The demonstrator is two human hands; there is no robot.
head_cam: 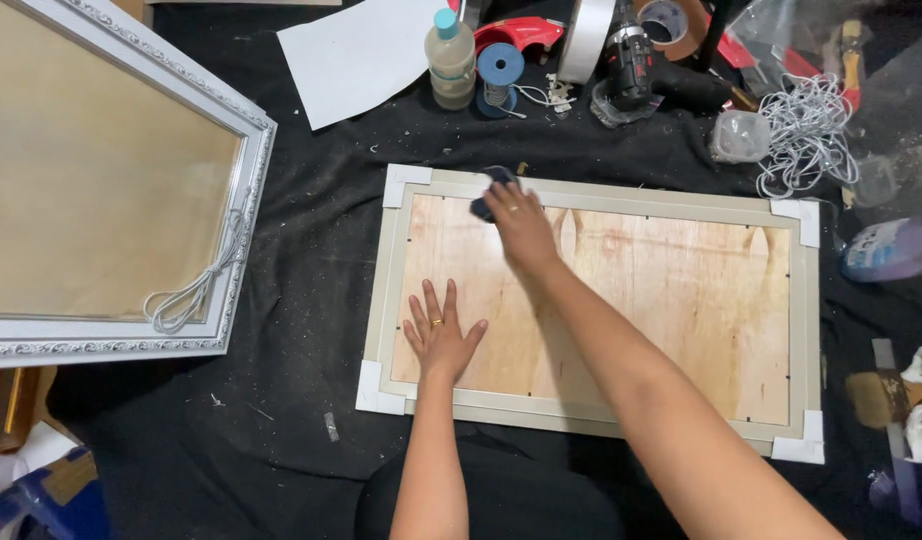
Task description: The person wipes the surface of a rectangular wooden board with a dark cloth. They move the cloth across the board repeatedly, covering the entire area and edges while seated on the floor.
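Observation:
A picture frame [804, 330] lies face down on a black cloth, its plywood backing [671, 300] up and white corner protectors on all corners. My left hand [441, 333] lies flat on the backing near its lower left, fingers spread, a ring on one finger. My right hand [522, 225] reaches across to the frame's upper left and presses a dark blue cloth [493, 186] against the backing near the top edge.
A white ornate frame [221, 300] with a cord lies at the left. Along the far edge are a white sheet [356, 55], a bottle [451, 58], a blue spool [499, 70], tape rolls, a drill [631, 70] and coiled white cord [806, 130]. A brush [886, 395] lies at the right.

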